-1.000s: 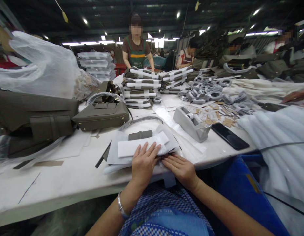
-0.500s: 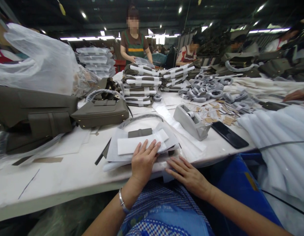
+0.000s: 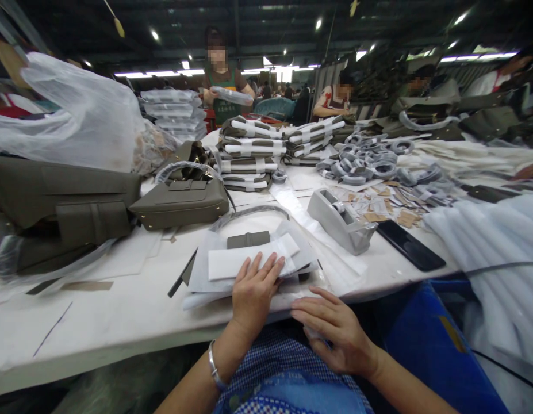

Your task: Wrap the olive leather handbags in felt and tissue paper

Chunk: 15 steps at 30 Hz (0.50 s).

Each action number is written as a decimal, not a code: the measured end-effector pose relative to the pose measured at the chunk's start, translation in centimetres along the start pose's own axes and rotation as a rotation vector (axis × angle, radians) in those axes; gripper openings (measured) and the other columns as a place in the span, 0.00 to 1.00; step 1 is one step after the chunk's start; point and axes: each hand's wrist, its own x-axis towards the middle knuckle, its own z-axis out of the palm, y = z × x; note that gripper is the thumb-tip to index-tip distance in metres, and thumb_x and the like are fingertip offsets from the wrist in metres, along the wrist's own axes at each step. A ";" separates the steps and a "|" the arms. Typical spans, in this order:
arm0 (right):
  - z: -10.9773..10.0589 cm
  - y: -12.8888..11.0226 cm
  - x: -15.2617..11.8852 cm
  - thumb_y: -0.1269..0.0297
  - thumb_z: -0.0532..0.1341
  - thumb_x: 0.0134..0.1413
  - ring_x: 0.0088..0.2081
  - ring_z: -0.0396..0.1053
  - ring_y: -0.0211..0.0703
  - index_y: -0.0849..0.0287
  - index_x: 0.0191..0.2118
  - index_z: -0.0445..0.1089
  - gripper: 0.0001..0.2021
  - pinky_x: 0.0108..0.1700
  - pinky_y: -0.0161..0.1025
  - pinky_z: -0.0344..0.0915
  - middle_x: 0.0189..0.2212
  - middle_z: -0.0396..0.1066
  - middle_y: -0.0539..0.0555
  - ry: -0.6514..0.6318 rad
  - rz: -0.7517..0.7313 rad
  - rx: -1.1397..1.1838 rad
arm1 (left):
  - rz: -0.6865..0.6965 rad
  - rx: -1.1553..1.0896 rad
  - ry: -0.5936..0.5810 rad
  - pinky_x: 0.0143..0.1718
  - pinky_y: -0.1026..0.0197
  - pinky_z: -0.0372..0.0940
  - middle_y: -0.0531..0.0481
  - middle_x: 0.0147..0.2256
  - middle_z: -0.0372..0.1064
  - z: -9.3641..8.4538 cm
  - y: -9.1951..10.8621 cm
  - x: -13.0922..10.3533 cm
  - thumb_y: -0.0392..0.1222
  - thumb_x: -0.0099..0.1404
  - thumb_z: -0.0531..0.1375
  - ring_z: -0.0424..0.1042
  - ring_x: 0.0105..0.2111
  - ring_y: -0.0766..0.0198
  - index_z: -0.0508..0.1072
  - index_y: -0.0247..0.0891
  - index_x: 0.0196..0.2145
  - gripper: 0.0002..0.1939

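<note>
My left hand [image 3: 255, 293] lies flat, fingers spread, on a white foam strip [image 3: 232, 263]. Beneath the strip are thin white sheets [image 3: 201, 283] over a handbag, whose dark olive flap [image 3: 249, 239] and wrapped handle [image 3: 253, 209] show behind it. At the table's front edge, my right hand [image 3: 335, 328] has its fingers curled over and its thumb underneath. A pale bit of plastic film [image 3: 313, 333] shows between thumb and fingers; most of it is hidden. More clear plastic [image 3: 322, 280] lies under the bag's right side.
A grey tape dispenser [image 3: 341, 221] and a black phone [image 3: 409, 244] sit to the right. Olive handbags [image 3: 184, 204] stand left. Behind are stacked wrapped bags [image 3: 253, 148] and grey rolled straps [image 3: 365, 158]. A blue bin [image 3: 438, 345] is below right; co-workers [image 3: 225, 80] stand beyond.
My right hand has gone from stretched fingers to a curled grip, thumb tucked under. The left hand stays on the foam strip. A co-worker has lifted a wrapped package.
</note>
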 end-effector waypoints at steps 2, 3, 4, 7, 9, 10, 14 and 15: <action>-0.7 0.3 1.4 0.74 0.58 0.60 0.58 0.68 0.46 0.59 0.59 0.65 0.22 0.66 0.54 0.57 0.54 0.74 0.56 0.088 0.043 -0.085 | 0.010 0.009 0.008 0.57 0.43 0.63 0.55 0.58 0.67 0.1 0.0 0.0 0.43 0.68 0.61 0.68 0.58 0.48 0.66 0.48 0.61 0.24; -0.9 0.8 2.2 0.74 0.60 0.60 0.59 0.66 0.46 0.58 0.60 0.65 0.22 0.67 0.54 0.55 0.54 0.73 0.55 0.109 0.057 -0.157 | 0.013 0.014 0.016 0.57 0.43 0.64 0.55 0.58 0.67 0.1 -0.1 0.0 0.43 0.68 0.60 0.69 0.57 0.48 0.66 0.48 0.60 0.23; -0.9 1.4 2.9 0.73 0.61 0.61 0.61 0.64 0.47 0.57 0.61 0.65 0.23 0.68 0.54 0.53 0.55 0.72 0.54 0.105 0.060 -0.232 | 0.014 0.018 0.026 0.57 0.43 0.64 0.55 0.58 0.68 0.1 -0.1 0.0 0.43 0.69 0.60 0.69 0.57 0.48 0.66 0.48 0.60 0.23; -0.5 3.9 4.6 0.72 0.58 0.64 0.62 0.62 0.51 0.57 0.63 0.63 0.22 0.69 0.56 0.50 0.59 0.69 0.53 -0.009 0.046 -0.368 | 0.025 0.029 0.050 0.56 0.42 0.64 0.55 0.58 0.68 0.3 -0.1 0.0 0.44 0.71 0.57 0.69 0.56 0.48 0.67 0.47 0.60 0.20; 0.1 5.3 5.0 0.71 0.56 0.66 0.61 0.63 0.51 0.57 0.63 0.63 0.21 0.67 0.56 0.53 0.59 0.68 0.53 -0.070 0.041 -0.381 | 0.034 0.033 0.052 0.56 0.42 0.65 0.56 0.58 0.68 0.3 -0.1 0.0 0.44 0.72 0.56 0.70 0.56 0.48 0.68 0.46 0.59 0.19; 0.4 5.8 5.0 0.71 0.56 0.66 0.60 0.64 0.51 0.57 0.63 0.63 0.21 0.66 0.56 0.55 0.59 0.68 0.53 -0.081 0.045 -0.378 | 0.037 0.034 0.052 0.56 0.42 0.65 0.57 0.58 0.68 0.3 -0.1 0.0 0.43 0.72 0.55 0.70 0.56 0.48 0.68 0.45 0.59 0.19; 1.0 6.1 4.0 0.74 0.54 0.65 0.64 0.58 0.53 0.54 0.66 0.59 0.25 0.64 0.56 0.59 0.62 0.64 0.55 -0.083 0.072 -0.318 | 0.022 0.039 0.078 0.56 0.43 0.65 0.59 0.59 0.67 0.4 0.0 0.0 0.42 0.73 0.54 0.69 0.57 0.50 0.68 0.45 0.59 0.19; 0.9 5.8 3.6 0.74 0.55 0.65 0.65 0.57 0.54 0.54 0.66 0.58 0.26 0.65 0.57 0.59 0.63 0.62 0.57 -0.061 0.085 -0.282 | 0.016 0.040 0.085 0.56 0.43 0.65 0.59 0.59 0.67 0.4 0.0 0.0 0.42 0.73 0.54 0.69 0.57 0.50 0.68 0.46 0.59 0.19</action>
